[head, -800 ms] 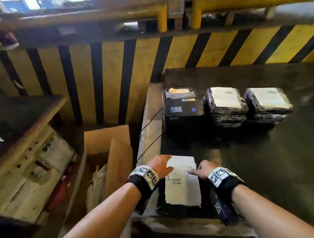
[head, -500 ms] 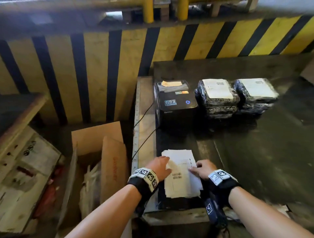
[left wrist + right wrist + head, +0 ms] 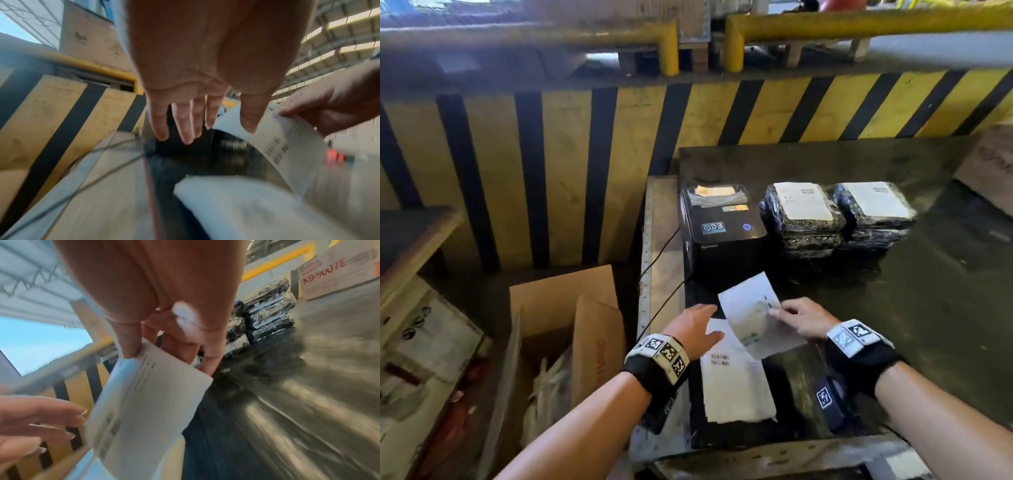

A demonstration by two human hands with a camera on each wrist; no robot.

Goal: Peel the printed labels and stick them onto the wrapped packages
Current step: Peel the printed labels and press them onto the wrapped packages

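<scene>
From the head view, your right hand [image 3: 803,317] pinches one printed label [image 3: 751,313] by its right edge and holds it tilted above the label stack [image 3: 736,387], which lies just in front of the Xprinter label printer [image 3: 722,229]. Your left hand [image 3: 695,325] hovers at the lifted label's left edge with fingers straight and relaxed, gripping nothing. Two piles of wrapped packages [image 3: 835,216], each topped with a label, sit right of the printer.

In the left wrist view, your left hand's fingers [image 3: 185,123] spread loosely beside the curved label [image 3: 273,139]; the stack below is smeared by blur.

In the right wrist view, thumb and fingers of your right hand [image 3: 164,337] clamp the label's [image 3: 148,399] top edge. Its print is unreadable, and it perhaps still carries its backing.
</scene>
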